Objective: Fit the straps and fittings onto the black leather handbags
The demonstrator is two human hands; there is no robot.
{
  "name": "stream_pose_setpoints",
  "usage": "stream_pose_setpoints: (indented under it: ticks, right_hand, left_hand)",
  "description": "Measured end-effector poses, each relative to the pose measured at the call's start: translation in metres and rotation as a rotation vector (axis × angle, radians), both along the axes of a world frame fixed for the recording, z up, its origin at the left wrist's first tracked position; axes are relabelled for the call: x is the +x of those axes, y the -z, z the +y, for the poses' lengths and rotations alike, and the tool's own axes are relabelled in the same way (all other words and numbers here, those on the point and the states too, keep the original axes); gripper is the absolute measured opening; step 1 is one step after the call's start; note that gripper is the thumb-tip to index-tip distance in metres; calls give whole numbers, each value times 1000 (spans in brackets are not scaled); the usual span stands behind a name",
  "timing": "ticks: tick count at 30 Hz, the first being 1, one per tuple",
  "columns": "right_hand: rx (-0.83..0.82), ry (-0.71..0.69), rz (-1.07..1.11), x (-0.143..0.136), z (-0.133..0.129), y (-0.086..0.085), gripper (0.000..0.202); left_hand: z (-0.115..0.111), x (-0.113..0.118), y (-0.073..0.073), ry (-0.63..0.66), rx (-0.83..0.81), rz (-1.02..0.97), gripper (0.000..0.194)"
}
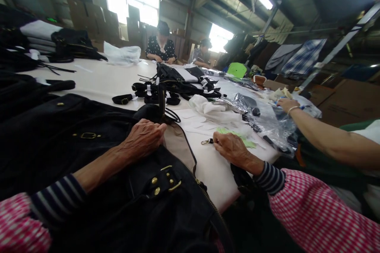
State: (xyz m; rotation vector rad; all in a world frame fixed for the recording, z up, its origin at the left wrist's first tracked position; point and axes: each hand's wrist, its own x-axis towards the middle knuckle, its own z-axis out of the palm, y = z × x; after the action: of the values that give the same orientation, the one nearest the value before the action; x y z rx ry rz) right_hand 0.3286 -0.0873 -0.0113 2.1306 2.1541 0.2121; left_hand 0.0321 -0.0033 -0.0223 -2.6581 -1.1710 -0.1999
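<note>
A large black bag (pixel 118 189) with brass studs and buckles lies in front of me, its zip opening showing a beige lining (pixel 176 144). My left hand (pixel 145 136) is closed on the bag's edge beside the lining. Over the table to the right, my right hand (pixel 233 148) is closed round a black strap (pixel 242 178). A metal snap hook (pixel 205 142) sticks out from its fingers, and the rest of the strap hangs below the hand. A light green paper (pixel 247 141) lies just behind that hand.
On the white table (pixel 95 81) are bundled black straps (pixel 148 91), a black bag with white padding (pixel 184 74), white wrapping (pixel 208 106) and clear plastic bags (pixel 276 124). A co-worker's arm (pixel 320 132) reaches in at right. Two people sit at the far side.
</note>
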Motion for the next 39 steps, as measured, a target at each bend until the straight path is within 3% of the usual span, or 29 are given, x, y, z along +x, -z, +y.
stream_pose_setpoints:
  ticks: [4, 9, 15, 20, 24, 28, 39]
  right_hand:
    - [13, -17, 53, 4, 11, 10, 45]
    - [-11, -31, 217, -6, 10, 3, 11]
    - [-89, -172, 715, -40, -5, -15, 15]
    - [-209, -277, 684, -92, 14, -39, 13]
    - [-388, -265, 653, -116, 38, -44, 11]
    - [-511, -211, 660, -118, 49, -41, 9]
    - [-479, -165, 653, -118, 50, -39, 8]
  left_hand:
    - [5, -6, -11, -61, -185, -5, 17]
    - [9, -12, -19, -141, -338, -89, 20]
    - [10, -14, -23, -184, -438, -231, 17]
    - [16, -17, -22, -183, -486, -333, 17]
    - [16, -18, -24, -181, -504, -341, 19]
    - [16, -18, -24, -175, -479, -319, 18]
    - [19, -16, -16, -157, -442, -331, 21]
